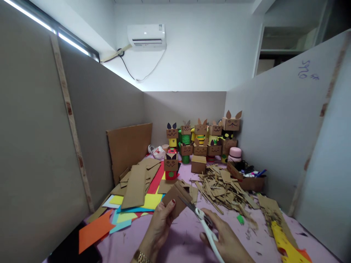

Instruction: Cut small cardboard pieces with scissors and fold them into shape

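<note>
My left hand (pixel 163 216) grips a small piece of brown cardboard (pixel 175 201), the thumb lying on its near face. In my right hand (pixel 223 232) is a pair of scissors (pixel 201 216) with white handles. Their blades meet the right side of the cardboard piece; whether they are cutting into it I cannot tell. Just beyond my hands stands a cardboard cat figure (pixel 171 167) with dark ears and a red body. A plain cardboard box (pixel 198 164) sits behind it to the right.
Cardboard strips (pixel 219 188) lie heaped at the right, beside an open box (pixel 251 182) of tools. Flat cardboard sheets (pixel 135 186) and coloured paper (pixel 95 229) cover the left. Several animal figures (pixel 201 129) are stacked at the back. Grey partitions (pixel 183 106) enclose the table.
</note>
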### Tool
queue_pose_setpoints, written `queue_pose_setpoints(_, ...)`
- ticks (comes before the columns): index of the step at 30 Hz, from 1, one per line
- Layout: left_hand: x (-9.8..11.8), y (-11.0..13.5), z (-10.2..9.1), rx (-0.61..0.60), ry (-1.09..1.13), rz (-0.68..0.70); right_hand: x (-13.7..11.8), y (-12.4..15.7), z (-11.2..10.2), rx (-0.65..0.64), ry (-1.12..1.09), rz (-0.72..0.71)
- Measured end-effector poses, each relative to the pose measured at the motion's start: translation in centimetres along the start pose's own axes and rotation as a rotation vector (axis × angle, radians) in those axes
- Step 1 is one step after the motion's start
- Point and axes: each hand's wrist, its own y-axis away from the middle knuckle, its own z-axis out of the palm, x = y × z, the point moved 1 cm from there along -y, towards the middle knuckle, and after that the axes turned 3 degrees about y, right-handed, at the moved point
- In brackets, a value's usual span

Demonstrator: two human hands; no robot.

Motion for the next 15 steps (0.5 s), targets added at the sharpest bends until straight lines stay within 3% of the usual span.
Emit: queue_pose_setpoints(15,-0.01,0.01,0.12,0.022,-0.023,-0.031,0.22,0.07,-0.04,0.026,-0.020,-0.015)
